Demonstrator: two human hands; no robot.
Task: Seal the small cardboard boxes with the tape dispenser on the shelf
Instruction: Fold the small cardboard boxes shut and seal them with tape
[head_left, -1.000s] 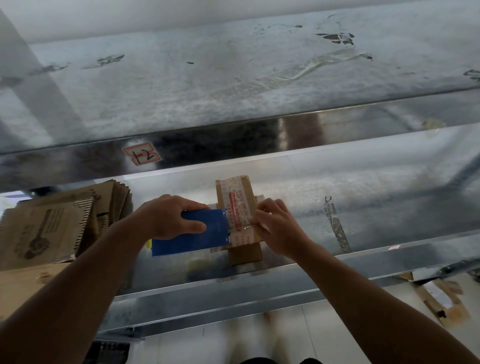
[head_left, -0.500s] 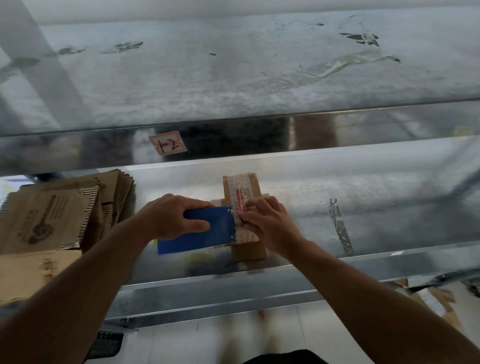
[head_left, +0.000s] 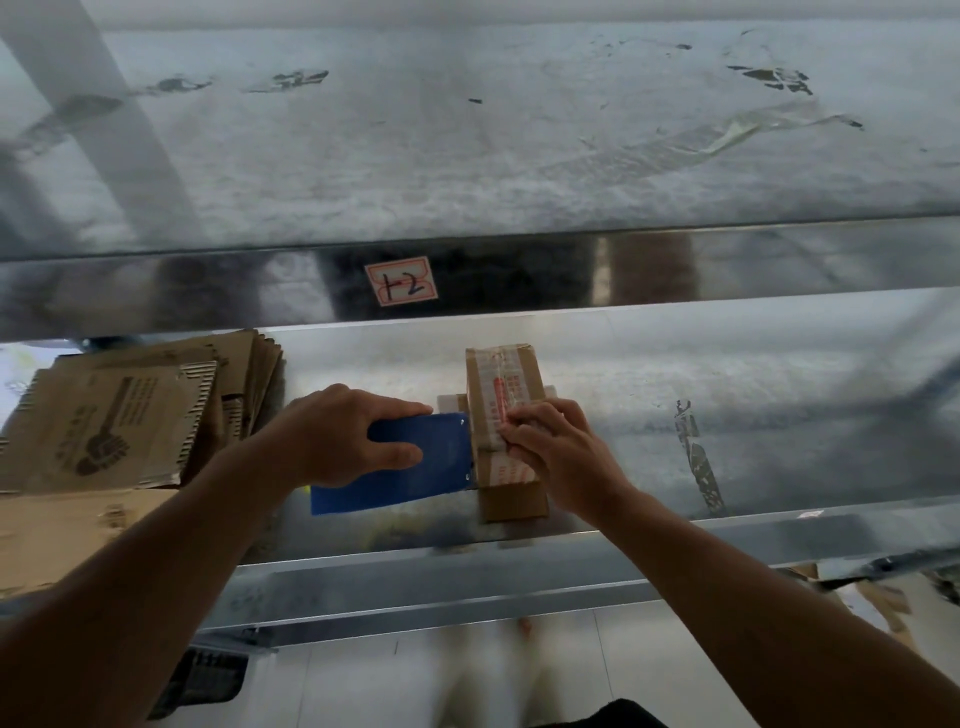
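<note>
My left hand (head_left: 343, 434) is clamping its grip on the blue tape dispenser (head_left: 405, 470), butting it against the small cardboard box (head_left: 514, 499) on the shelf (head_left: 701, 525); my right hand (head_left: 563, 457) is curling over the box, pressing tape (head_left: 501, 410) flat to bond.

A handwritten label (head_left: 408, 280) sat on the shiny front lip of the upper shelf (head_left: 467, 171) of a galvanised steel rack. Above the label the deck was scuffed, with a crinkled strip of clear tape (head_left: 753, 132) up to the right. Below the label lay the dimmer, reflective lower shelf (head_left: 779, 389). Further below it were pale floor tiles (head_left: 363, 686), with cardboard scraps (head_left: 883, 608) down to the right.
</note>
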